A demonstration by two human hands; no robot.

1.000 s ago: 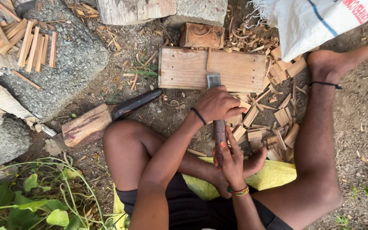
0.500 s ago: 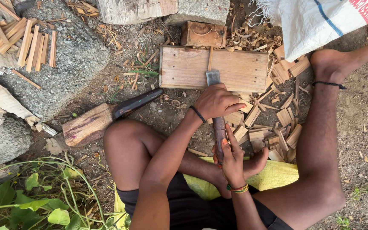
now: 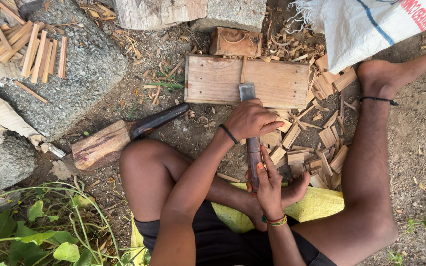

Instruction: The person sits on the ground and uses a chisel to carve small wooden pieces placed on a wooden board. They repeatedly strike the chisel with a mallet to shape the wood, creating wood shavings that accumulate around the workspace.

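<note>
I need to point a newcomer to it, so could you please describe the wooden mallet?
Start at the big grey stone on the left. Just below it, beside the bent knee, lies the wooden mallet, the only block with a dark handle.

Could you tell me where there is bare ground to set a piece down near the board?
Bare dirt lies left of the board, between it and the mallet. Right of the chisel, wood offcuts crowd the ground up to the leg.

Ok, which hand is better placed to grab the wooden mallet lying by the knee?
Probably the left hand: it grips the chisel high up, on the side of the mallet; the right hand holds its handle lower, farther off.
</note>
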